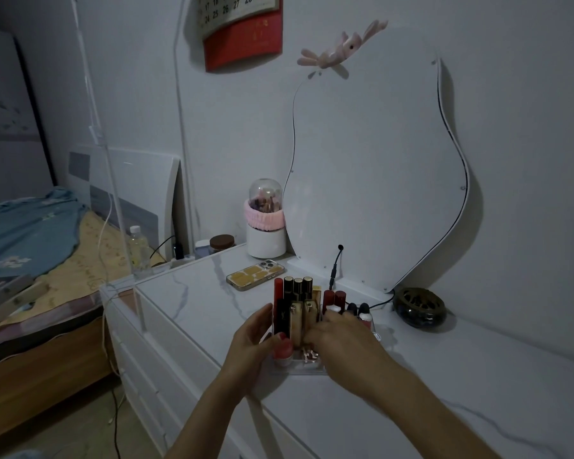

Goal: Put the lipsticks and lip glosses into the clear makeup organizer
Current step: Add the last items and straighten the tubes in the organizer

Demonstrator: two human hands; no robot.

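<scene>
The clear makeup organizer (299, 368) stands on the white marble-look dresser top. Several lipsticks stand upright in it: black-and-gold tubes (298, 288) at the back, gold cases (299, 321) in the middle, red tubes (333, 298) and dark-capped glosses (358, 309) to the right. A round pink-red item (283, 349) sits in the front left slot. My left hand (254, 339) cups the organizer's left side. My right hand (342, 336) lies over its right front, fingers curled among the tubes; what they grip is hidden.
A phone (255, 275) in a yellow case lies behind the organizer. A wavy mirror (375, 180) leans on the wall, with a cable (334, 270) plugged at its base. A dark round dish (418, 306) sits right. A white brush holder (266, 226) stands at the back. The bed is left.
</scene>
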